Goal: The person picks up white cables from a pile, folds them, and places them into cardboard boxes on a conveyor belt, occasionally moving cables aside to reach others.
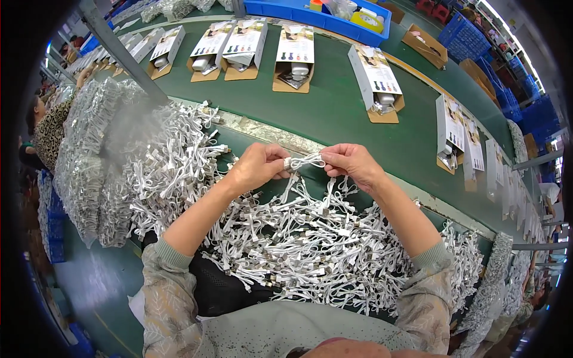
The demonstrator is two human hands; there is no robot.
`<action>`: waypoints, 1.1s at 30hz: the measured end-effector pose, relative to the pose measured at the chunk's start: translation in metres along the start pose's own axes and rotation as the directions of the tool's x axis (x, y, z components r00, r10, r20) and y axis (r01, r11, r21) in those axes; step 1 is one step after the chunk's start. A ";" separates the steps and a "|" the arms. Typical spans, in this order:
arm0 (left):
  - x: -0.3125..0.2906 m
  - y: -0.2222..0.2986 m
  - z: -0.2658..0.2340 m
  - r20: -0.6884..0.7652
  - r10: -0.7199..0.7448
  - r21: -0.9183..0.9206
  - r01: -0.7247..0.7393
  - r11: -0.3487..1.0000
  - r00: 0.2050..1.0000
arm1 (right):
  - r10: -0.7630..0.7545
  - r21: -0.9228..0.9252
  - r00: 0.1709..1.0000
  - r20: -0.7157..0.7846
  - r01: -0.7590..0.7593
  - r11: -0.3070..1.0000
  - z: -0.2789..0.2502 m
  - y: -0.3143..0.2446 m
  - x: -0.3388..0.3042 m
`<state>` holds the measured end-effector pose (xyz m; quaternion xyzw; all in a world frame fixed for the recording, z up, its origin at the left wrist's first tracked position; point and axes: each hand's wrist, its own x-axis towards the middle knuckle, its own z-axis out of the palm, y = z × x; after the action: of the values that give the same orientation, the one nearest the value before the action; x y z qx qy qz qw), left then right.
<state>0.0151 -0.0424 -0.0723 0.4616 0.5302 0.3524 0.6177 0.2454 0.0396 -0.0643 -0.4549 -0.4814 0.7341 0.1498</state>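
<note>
A short white USB cable (305, 160), folded into a small bundle, is stretched between my two hands above the near side of the bench. My left hand (259, 166) pinches one end of it, near a connector. The other end is between the thumb and fingers of my right hand (353, 166). Below and around my forearms spreads a large heap of similar bundled white cables (310, 244), with more piled up at the left (173, 161). Some fingertips of both hands are hidden behind the thumbs and the cable.
Open printed boxes (295, 45) with white devices inside stand along the green conveyor belt (250, 107) ahead. A metal edge (271, 132) separates it from the heap. Clear plastic bags of cables (89, 161) are stacked at left. A blue tray (286, 11) lies beyond; a metal post (122, 51) rises at left.
</note>
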 end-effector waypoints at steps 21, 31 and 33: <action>0.042 0.001 0.002 -0.295 0.679 0.891 -0.062 0.449 0.673 | 0.101 0.238 0.961 0.258 -0.165 0.957 -0.003 -0.011 -0.012; 0.123 0.017 -0.014 -0.360 0.731 0.908 0.039 0.417 0.579 | -0.376 -0.093 0.641 -0.669 0.430 0.898 -0.061 -0.016 0.069; 0.137 0.019 -0.011 -0.348 0.743 0.916 0.040 0.399 0.572 | -0.422 -0.228 0.601 -0.679 0.373 0.899 -0.069 -0.014 0.080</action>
<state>0.0313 0.0931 -0.0996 0.6318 0.6991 0.3281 -0.0671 0.2553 0.1387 -0.1026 -0.5888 -0.4967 0.4319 0.4692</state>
